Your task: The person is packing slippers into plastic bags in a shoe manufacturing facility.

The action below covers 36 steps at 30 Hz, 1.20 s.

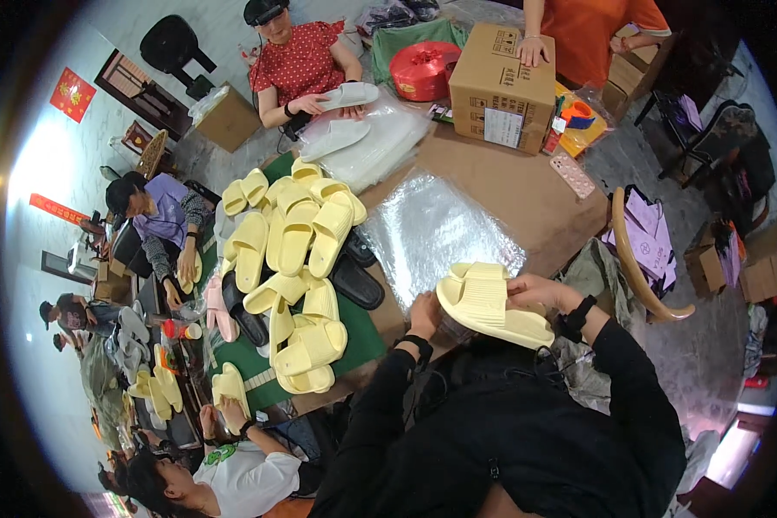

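Observation:
My right hand (pixel 537 293) is closed around a pair of pale yellow slide slippers (pixel 483 298), held close in front of my body with their ribbed straps showing. To the left of the slippers, my left hand (pixel 425 316) has its fingers drawn together at the near edge of the clear plastic bags (pixel 436 226). Those bags lie flat in a stack on the brown table (pixel 544 203), just beyond both hands. A large heap of yellow slippers (pixel 298 229) is piled to my left, with black slippers (pixel 357 281) beside it and pink slippers (pixel 218 309) at its far left side.
A cardboard carton (pixel 502 91) stands at the table's far side, beside a roll of red plastic tape (pixel 423 71). A phone (pixel 571 175) lies near the right edge. A bent wooden armrest (pixel 634 259) is at my right. Co-workers handle slippers across the table and at left.

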### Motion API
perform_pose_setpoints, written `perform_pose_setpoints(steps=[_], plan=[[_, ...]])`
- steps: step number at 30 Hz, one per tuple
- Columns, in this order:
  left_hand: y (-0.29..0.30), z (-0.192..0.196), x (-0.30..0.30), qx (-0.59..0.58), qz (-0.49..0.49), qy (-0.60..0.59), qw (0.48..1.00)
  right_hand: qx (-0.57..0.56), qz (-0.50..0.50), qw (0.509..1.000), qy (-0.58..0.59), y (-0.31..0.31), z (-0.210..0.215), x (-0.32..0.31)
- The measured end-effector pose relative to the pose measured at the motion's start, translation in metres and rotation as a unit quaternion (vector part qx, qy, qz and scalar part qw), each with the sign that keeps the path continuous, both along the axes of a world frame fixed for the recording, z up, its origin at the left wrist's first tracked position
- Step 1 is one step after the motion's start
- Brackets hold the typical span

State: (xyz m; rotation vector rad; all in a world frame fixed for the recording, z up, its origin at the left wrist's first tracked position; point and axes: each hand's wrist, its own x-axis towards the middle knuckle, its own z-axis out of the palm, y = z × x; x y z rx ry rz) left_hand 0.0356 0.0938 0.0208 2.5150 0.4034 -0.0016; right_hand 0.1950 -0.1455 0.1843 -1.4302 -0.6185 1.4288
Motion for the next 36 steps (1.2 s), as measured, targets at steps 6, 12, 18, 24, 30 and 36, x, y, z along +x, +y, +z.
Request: perform_pose_setpoints(steps=[6, 12, 18, 24, 30, 36], plan=[[0.026, -0.016, -0.014, -0.077, 0.015, -0.057, 0.995, -0.018, 0.055, 0.998, 0.024, 0.013, 0.007, 0.005], [0.014, 0.049, 0.016, -0.063, 0.073, 0.064, 0.993, -0.019, 0.103, 0.994, 0.015, 0.005, 0.010, -0.003], [0.010, 0.059, 0.019, -0.095, 0.147, -0.088, 0.981, 0.018, 0.068, 0.997, 0.009, -0.009, -0.006, -0.003], [0.013, -0.005, -0.006, -0.098, -0.071, 0.035, 0.992, -0.009, 0.011, 1.000, -0.017, -0.021, 0.015, 0.004], [-0.007, 0.007, -0.006, 0.144, -0.148, 0.222, 0.953, -0.022, -0.093, 0.995, 0.013, -0.043, -0.007, 0.009], [0.003, -0.010, -0.017, 0.199, -0.159, 0.157, 0.954, -0.048, 0.008, 0.998, 0.038, -0.014, -0.026, -0.013]])
